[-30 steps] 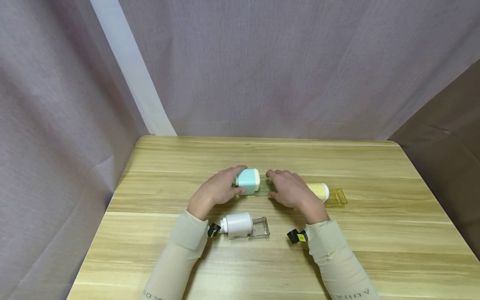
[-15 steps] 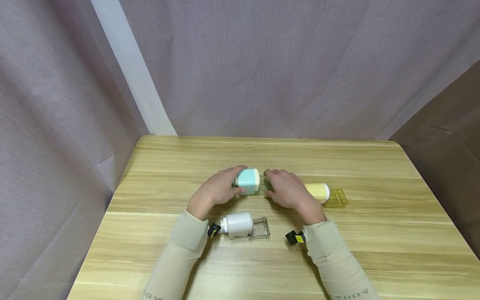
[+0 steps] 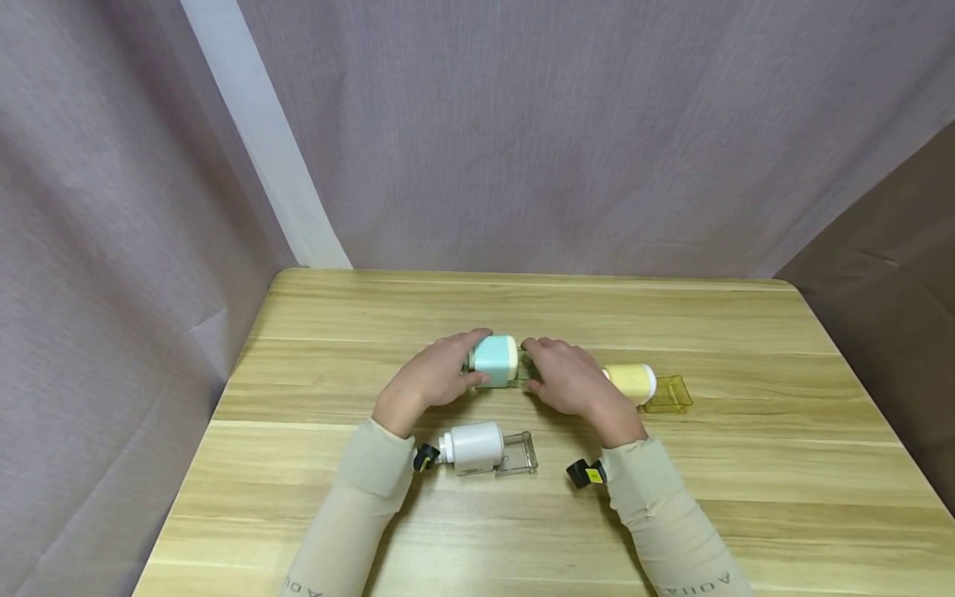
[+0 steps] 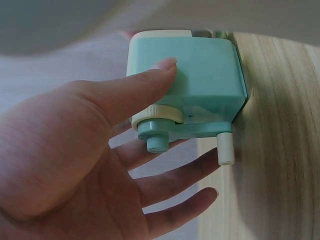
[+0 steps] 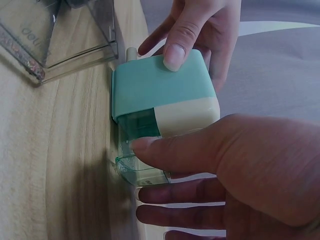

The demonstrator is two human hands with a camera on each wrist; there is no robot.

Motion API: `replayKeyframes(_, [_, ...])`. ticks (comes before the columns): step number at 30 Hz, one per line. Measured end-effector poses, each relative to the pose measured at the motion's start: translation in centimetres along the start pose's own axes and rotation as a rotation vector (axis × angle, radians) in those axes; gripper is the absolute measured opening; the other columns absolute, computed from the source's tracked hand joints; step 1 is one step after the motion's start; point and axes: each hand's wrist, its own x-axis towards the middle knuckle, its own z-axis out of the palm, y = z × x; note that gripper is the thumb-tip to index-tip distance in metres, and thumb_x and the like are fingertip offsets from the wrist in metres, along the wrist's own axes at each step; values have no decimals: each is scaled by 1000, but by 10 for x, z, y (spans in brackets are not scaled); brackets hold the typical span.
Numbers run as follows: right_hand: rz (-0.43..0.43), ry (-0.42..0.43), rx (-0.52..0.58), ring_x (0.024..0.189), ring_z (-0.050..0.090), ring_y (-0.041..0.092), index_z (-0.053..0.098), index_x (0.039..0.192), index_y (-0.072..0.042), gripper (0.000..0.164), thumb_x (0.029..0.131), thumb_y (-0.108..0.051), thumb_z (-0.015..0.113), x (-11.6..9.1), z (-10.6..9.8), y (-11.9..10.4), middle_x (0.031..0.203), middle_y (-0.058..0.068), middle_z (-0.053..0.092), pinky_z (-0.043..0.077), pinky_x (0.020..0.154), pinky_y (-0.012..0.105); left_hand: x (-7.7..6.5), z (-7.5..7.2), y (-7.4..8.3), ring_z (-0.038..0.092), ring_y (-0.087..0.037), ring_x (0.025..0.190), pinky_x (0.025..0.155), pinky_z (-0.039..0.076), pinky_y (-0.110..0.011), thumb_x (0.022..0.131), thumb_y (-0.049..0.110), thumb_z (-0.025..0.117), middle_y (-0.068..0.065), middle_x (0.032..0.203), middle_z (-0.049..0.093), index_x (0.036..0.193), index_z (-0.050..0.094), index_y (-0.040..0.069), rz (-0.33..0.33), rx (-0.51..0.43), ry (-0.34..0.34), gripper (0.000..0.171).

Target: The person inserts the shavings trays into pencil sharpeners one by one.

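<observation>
A teal crank pencil sharpener (image 3: pixel 496 361) with a cream front lies at the table's middle. My left hand (image 3: pixel 433 377) holds its body from the crank end, the thumb on one side and fingers on the other. The crank handle (image 4: pixel 225 148) hangs near my fingers in the left wrist view. At the opposite end, my right hand (image 3: pixel 570 377) pinches the clear greenish drawer (image 5: pixel 142 172), thumb against one wall and index finger on the other side. The drawer stands partly out of the body. My right hand hides much of it in the head view.
Nearer me lies a white crank sharpener (image 3: pixel 477 445) with its clear drawer (image 3: pixel 516 458) pulled out. To the right is a yellow sharpener (image 3: pixel 630 381), its amber drawer (image 3: pixel 671 394) also out. Curtains (image 3: pixel 522 149) surround the wooden table (image 3: pixel 298 497).
My right hand has shifted a little left, toward the teal sharpener, and the drawer has slid further into the body. More of the yellow sharpener shows now. My left hand has stayed put.
</observation>
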Motion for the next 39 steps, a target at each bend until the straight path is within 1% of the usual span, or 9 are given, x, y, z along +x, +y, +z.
replayKeyframes(4, [3,-11,3,100,65,33,58,132,-3,51,90,-24,79,1,1,0,114,14,69,58,85,52,-1,0,0,53,-25,129,111,44,-47,98,27,71,-8,152,51,157,36,14,0,2,0,70])
replayKeyframes(10, [3,-23,15,108,64,35,55,138,-3,57,91,-24,78,2,3,0,123,18,67,56,91,54,-1,1,0,53,-24,129,111,44,-47,98,27,70,-8,152,52,157,36,14,-5,1,-3,70])
replayKeyframes(16, [2,-25,36,115,61,36,53,141,-3,60,91,-24,78,1,3,0,129,19,65,53,99,55,0,1,1,54,-25,128,110,45,-48,97,26,71,-9,150,53,157,35,13,4,-8,-3,71])
replayKeyframes(21, [-2,-20,47,117,61,37,52,142,-2,61,91,-24,78,1,4,0,131,19,64,52,101,55,1,1,1,53,-26,130,112,43,-48,97,27,70,-10,152,51,158,35,13,7,-8,-1,71])
replayKeyframes(28, [-19,-12,47,114,62,35,53,140,0,60,91,-23,78,3,6,0,128,19,65,53,100,53,1,2,0,52,-26,130,112,43,-48,97,26,70,-10,152,51,158,35,13,13,-10,0,71])
replayKeyframes(34, [-26,-9,57,117,61,35,53,141,-1,61,90,-23,79,3,6,1,130,19,65,51,102,53,0,2,1,54,-24,127,110,44,-47,97,29,71,-9,150,53,158,35,15,-8,4,0,72])
replayKeyframes(39, [-24,-8,63,115,61,35,53,140,-1,61,89,-22,80,3,7,1,127,18,65,52,101,53,1,2,1,54,-24,126,110,45,-47,96,29,71,-9,149,54,158,35,16,-13,5,-1,73])
